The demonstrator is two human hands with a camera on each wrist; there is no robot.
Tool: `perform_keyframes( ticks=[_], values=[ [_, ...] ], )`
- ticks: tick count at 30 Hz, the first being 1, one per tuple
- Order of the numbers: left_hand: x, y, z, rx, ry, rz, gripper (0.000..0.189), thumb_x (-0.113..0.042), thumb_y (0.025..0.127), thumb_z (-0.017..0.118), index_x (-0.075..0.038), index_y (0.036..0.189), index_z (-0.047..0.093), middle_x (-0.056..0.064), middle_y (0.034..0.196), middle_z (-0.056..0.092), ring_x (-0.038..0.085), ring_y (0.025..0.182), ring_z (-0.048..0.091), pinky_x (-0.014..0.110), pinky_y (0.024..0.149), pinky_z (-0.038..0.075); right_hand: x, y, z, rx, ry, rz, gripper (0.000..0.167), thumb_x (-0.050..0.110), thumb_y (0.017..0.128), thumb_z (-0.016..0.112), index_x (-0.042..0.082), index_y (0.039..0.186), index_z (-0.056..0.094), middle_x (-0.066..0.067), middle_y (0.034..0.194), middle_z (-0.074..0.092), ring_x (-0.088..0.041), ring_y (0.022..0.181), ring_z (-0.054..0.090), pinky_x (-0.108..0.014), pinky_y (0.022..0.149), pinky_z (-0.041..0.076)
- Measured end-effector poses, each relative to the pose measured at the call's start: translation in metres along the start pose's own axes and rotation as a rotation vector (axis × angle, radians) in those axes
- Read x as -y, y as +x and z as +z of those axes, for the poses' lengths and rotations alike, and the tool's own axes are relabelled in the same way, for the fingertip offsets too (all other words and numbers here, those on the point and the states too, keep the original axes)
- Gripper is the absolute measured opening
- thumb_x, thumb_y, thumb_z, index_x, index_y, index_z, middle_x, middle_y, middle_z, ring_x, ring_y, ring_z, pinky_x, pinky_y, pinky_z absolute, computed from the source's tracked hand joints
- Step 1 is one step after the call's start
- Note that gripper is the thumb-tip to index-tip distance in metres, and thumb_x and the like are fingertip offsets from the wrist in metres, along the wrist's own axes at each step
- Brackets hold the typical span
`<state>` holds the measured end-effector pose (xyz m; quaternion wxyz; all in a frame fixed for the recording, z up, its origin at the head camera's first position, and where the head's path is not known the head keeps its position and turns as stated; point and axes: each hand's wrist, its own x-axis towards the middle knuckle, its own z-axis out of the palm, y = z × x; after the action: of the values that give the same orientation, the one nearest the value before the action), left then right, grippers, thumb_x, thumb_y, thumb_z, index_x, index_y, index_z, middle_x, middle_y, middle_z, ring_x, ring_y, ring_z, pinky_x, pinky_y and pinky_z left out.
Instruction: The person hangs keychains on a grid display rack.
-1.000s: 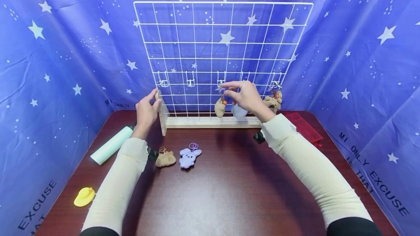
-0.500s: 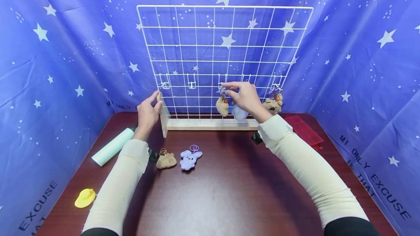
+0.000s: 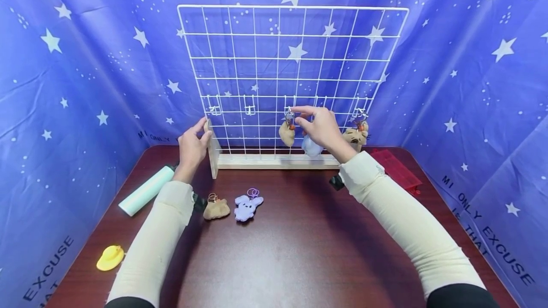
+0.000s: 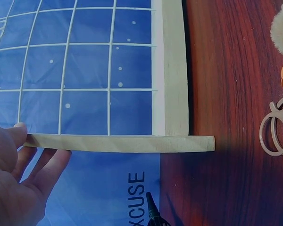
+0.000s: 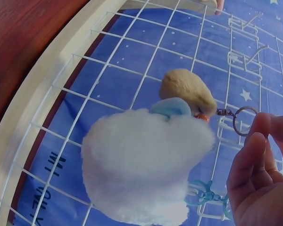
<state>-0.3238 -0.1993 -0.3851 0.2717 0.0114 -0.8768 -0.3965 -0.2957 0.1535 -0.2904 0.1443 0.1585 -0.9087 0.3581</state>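
Tan plush, the keychain [image 3: 287, 135] hangs just below and left of your right hand [image 3: 320, 127], long axis close to upright, its ring [image 5: 234, 123] at the top and rounded body downward. You pinch that ring between right thumb and finger, beside a white hook [image 3: 286, 108]; you cannot tell whether the two are linked.

A pale-blue plush [image 3: 311, 147] hangs under your right hand, partly hidden by it, and covers part of the tan body in the right wrist view. Right of that hand hangs a bear [image 3: 355, 138]. Your left hand [image 3: 192, 146], well apart from the keychain, grips the wooden side board [image 4: 120, 143] of the wire grid [image 3: 257, 58]. A brown plush [image 3: 216, 209] and lilac rabbit [image 3: 245, 209] lie on the surface [image 3: 278, 260], right of your left wrist.
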Motion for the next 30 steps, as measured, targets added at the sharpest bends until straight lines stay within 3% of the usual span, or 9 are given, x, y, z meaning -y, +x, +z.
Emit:
perform_keyframes(
  ticks=[9, 17, 20, 24, 30],
  values=[
    [0.000, 0.000, 0.000, 0.003, -0.001, -0.003, 0.047, -0.020, 0.095, 0.072, -0.022, 0.141, 0.062, 0.014, 0.133, 0.068, 0.038, 0.129, 0.060, 0.051, 0.116, 0.039, -0.003, -0.015, 0.004, 0.025, 0.071, -0.013, 0.031, 0.019, 0.098, 0.067, 0.022, 0.129, 0.072, -0.008, 0.106, 0.078, -0.027, 0.066, 0.073, -0.026, 0.046, 0.048],
    [0.000, 0.000, -0.001, -0.001, -0.001, -0.009, 0.047, -0.021, 0.096, 0.071, -0.024, 0.142, 0.062, 0.015, 0.136, 0.066, 0.038, 0.129, 0.060, 0.050, 0.114, 0.042, -0.010, -0.025, 0.018, 0.038, 0.108, -0.060, 0.027, 0.019, 0.098, 0.068, 0.017, 0.124, 0.075, -0.010, 0.083, 0.077, -0.026, 0.058, 0.069, -0.024, 0.043, 0.044],
    [0.000, 0.000, 0.000, -0.002, 0.004, -0.011, 0.047, -0.020, 0.095, 0.072, -0.023, 0.142, 0.062, 0.015, 0.136, 0.066, 0.039, 0.129, 0.060, 0.050, 0.114, 0.042, -0.013, -0.029, 0.027, 0.077, 0.148, -0.060, 0.027, 0.018, 0.097, 0.068, 0.015, 0.123, 0.075, -0.010, 0.099, 0.078, -0.024, 0.059, 0.069, -0.025, 0.044, 0.046],
    [0.001, 0.002, 0.000, -0.001, 0.010, -0.005, 0.047, -0.020, 0.096, 0.071, -0.023, 0.142, 0.062, 0.013, 0.134, 0.068, 0.038, 0.129, 0.060, 0.050, 0.115, 0.041, -0.016, -0.036, 0.041, 0.137, 0.185, -0.042, 0.027, 0.018, 0.097, 0.068, 0.015, 0.124, 0.075, -0.011, 0.105, 0.078, -0.024, 0.062, 0.070, -0.026, 0.047, 0.048],
    [0.001, 0.002, 0.001, 0.009, 0.001, 0.009, 0.047, -0.019, 0.096, 0.071, -0.021, 0.142, 0.062, 0.015, 0.132, 0.068, 0.038, 0.129, 0.061, 0.052, 0.116, 0.038, -0.019, -0.045, 0.061, 0.184, 0.179, -0.047, 0.027, 0.018, 0.098, 0.068, 0.014, 0.123, 0.075, -0.009, 0.095, 0.077, -0.029, 0.066, 0.071, -0.025, 0.050, 0.049]
  ],
)
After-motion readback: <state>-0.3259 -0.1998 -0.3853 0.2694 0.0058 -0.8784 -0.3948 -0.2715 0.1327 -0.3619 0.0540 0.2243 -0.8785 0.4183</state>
